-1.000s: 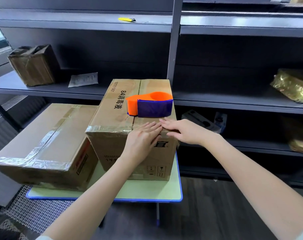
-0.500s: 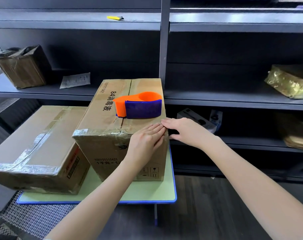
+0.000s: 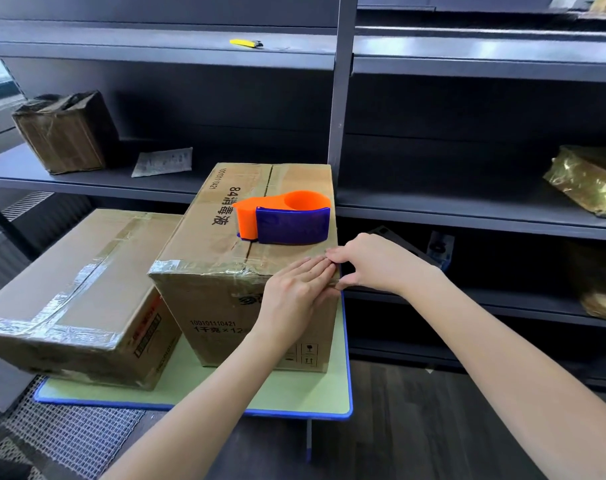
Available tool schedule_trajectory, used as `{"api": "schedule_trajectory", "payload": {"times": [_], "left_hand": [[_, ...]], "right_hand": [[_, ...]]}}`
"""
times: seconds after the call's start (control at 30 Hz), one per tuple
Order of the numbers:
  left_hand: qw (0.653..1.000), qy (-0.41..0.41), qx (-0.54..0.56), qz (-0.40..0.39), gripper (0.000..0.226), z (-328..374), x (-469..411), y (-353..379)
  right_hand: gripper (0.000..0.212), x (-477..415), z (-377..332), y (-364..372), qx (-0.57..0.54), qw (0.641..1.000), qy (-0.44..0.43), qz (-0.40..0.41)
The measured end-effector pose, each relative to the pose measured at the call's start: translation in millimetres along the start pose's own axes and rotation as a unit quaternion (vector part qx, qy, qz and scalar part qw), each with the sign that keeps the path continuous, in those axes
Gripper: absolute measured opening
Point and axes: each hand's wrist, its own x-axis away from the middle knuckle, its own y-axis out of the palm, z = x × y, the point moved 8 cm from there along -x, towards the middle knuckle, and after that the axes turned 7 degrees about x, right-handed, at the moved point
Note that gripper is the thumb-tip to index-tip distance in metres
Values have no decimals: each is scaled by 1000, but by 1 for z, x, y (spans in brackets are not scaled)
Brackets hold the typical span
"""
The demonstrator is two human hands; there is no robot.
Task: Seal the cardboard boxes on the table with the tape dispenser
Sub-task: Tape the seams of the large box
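One tape dispenser (image 3: 287, 220) lies crosswise atop the taller box (image 3: 218, 306), orange nose pointing left as I see it, box at the table's (image 3: 294, 393) right edge, dark shelving (image 3: 468, 209) behind; left hand (image 3: 291, 292) flat, pressing its near top edge, right hand (image 3: 374, 265) pinching its near-right corner.

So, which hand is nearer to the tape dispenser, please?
Right. The right hand pinches the taller box at its near right corner, just in front of the tape dispenser; the left hand presses flat farther down the front edge.

"84" and "100101110421" on cardboard box (image 3: 208, 306)
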Motion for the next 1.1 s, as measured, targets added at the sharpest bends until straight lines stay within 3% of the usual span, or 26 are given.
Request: {"api": "schedule_trajectory", "payload": {"times": [0.13,0.33,0.73,0.97,1.1], "left_hand": [[999,-19,38,-8,31,-6,-3,-3],[987,-132,73,-62,36,-16,-8,-1],[993,-74,71,-64,35,-9,-4,-4],[992,-90,65,-63,30,-10,-4,-6],[990,-77,71,-89,39,-5,-1,-5]], "right_hand": [[58,-1,5,3,-46,999,-3,-5],[54,-2,6,6,-75,997,7,1],[49,6,0,5,-58,996,50,49],[78,14,2,32,-159,983,68,64],[75,16,-2,35,-159,978,88,101]]}}
